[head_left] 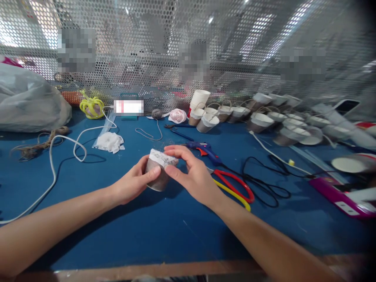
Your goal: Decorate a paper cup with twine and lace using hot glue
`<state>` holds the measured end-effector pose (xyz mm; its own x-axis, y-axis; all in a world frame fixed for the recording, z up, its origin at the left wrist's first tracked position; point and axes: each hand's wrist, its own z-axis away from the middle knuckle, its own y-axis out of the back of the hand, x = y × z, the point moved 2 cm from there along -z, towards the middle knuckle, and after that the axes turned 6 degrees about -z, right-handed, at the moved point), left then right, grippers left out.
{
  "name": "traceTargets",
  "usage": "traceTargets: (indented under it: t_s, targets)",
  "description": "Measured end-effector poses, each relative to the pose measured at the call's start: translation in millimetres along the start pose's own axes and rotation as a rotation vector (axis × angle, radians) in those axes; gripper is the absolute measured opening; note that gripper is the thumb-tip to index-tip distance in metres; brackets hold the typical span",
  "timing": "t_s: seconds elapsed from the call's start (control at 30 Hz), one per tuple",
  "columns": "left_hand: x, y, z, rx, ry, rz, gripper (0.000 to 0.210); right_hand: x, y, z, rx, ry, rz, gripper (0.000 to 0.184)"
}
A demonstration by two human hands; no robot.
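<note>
In the middle of the view, a small brownish-grey cup (159, 183) with crumpled white lacy cloth (161, 157) around its top is held above the blue table. My left hand (133, 182) grips its left side, thumb across the front. Curved around the upper right is my right hand (192, 172), its thumb and fingers against the white cloth. Just beyond that hand lies a blue glue gun (207, 150) with a red trigger. Scissors (235, 182) with red and yellow handles are partly hidden behind my right forearm.
Several finished-looking cups with handles (208, 122) stand at the back right, near stacked white paper cups (200, 98). A magenta power strip (337, 196) and black cable (264, 180) lie right. White cloth (110, 141), a white cable (54, 168) and a plastic bag (29, 100) are left.
</note>
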<state>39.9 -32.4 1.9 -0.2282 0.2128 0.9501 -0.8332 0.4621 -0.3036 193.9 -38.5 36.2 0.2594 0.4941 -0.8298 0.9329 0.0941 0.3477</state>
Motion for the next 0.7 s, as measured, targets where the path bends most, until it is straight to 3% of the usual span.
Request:
traceTargets:
  t_s: [0.37,0.53,0.7]
  targets:
    - [-3.2,1.8,1.3,0.009,-0.081,-0.136,0.075,-4.7,0.8,-0.6,-0.056,-0.014,0.076,0.006]
    - [0.0,6.4,0.9,-0.049,-0.140,-0.181,0.075,-14.1,0.7,1.6,-0.078,0.123,0.105,0.011]
    - [2.6,7.1,1.0,-0.061,-0.114,-0.230,0.072,-17.8,-1.5,3.9,-0.107,0.295,0.178,0.020]
